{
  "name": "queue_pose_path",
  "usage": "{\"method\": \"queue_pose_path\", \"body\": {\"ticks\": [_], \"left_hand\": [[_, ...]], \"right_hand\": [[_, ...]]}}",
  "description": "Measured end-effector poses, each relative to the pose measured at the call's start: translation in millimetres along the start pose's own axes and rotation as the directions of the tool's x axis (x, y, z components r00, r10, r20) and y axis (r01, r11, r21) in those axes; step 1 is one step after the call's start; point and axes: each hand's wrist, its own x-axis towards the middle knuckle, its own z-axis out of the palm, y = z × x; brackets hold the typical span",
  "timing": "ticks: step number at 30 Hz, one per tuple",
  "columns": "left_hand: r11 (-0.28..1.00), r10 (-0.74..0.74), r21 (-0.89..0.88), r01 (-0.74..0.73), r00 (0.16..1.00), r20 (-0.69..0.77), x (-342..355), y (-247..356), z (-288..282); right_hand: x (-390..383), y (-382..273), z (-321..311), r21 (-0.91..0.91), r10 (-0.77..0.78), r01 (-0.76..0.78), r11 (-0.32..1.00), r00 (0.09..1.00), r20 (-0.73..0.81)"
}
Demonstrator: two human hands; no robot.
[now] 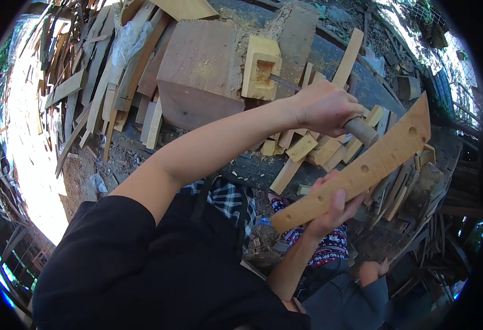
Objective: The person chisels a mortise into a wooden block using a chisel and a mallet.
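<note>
Broadly, a great pile of long timber strips [82,82] fills the upper left, reaching close to a large brown wooden block [200,66] strewn with pale dust. At the lower right sits another person [343,302] in a dark grey top and patterned trousers, one hand [383,268] showing past the sleeve. Smaller than these is the long plank [359,173], dotted along its face with dark round spots; the right hand [332,215] grasps it near its lower end, thumb across the near face. Just right of the large block lies the pale hollowed block [250,82], a squarish recess cut in its face. The left hand [329,107] is clenched around the chisel [362,132], whose shaft slants into that recess while its handle end is near the plank; whether the two touch I cannot tell. Small offcuts [302,148] lie heaped below that hand.
</note>
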Motion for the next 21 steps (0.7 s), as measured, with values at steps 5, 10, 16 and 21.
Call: {"method": "queue_pose_path", "body": {"ticks": [5, 10, 16, 21], "left_hand": [[0.973, -0.219, 0.096, 0.209, 0.970, 0.107, 35, -21, 19], [0.876, -0.462, 0.166, 0.453, 0.887, 0.018, 62, -47, 10], [0.866, -0.500, -0.214, 0.452, 0.770, -0.397, 65, -57, -77], [0.813, -0.576, -0.358, 0.459, 0.722, -0.383, 42, -40, -76]], "right_hand": [[17, 14, -15, 0.227, 0.127, -0.133, 0.965, 0.991, 0.041], [-2, 40, -29, 0.188, 0.188, -0.187, 0.964, 0.982, 0.016], [-17, 63, -31, 0.118, 0.183, -0.174, 0.978, 0.980, -0.074], [-16, 73, -26, 0.036, 0.106, -0.102, 0.994, 0.984, -0.145]]}}
